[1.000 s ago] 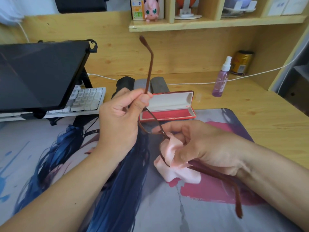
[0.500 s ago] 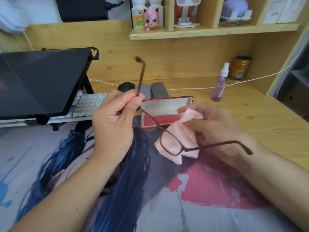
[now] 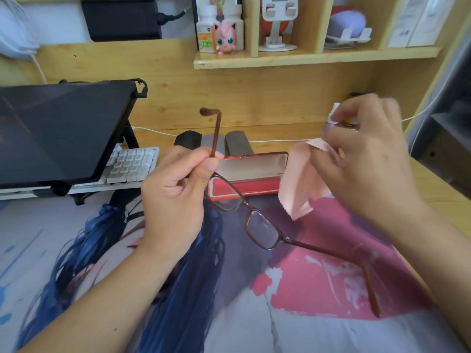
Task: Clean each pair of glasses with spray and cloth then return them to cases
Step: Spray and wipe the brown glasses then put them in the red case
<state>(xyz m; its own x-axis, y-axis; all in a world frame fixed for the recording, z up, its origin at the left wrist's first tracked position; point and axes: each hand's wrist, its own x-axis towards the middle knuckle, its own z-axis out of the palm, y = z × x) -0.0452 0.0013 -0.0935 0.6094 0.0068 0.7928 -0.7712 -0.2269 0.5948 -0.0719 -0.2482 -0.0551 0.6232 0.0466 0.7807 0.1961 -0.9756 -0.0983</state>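
Currently gripping 1 temple arm of the brown-framed glasses point(image 3: 257, 222): left hand point(image 3: 173, 200), fingers curled, thumb and forefinger pinched on the arm just below its upright, hooked tip. Lenses hanging down and to the right of that hand, above the printed desk mat point(image 3: 293, 322); second temple arm extended further right, passing under the right forearm.

Raised to the right and further back: right hand point(image 3: 367, 159), motion-blurred. Pink cleaning cloth point(image 3: 303, 179) hanging from its lower fingers, pinched at the top edge, free end dangling just beside the nearer lens but apart from it. Thumb and fingertips of the same hand at the white nozzle of the spray bottle point(image 3: 334, 115) (bottle body hidden behind the hand; firm grasp versus light touch cannot be told).

Between the 2 hands, behind the glasses: open red glasses case point(image 3: 249, 174), lid up, pale lining visible, resting on the mat's far edge. Behind it, 3 dark and grey cases point(image 3: 214, 143) side by side.

Left of the left hand: white keyboard point(image 3: 132, 161) under a tilted dark screen point(image 3: 63, 131).
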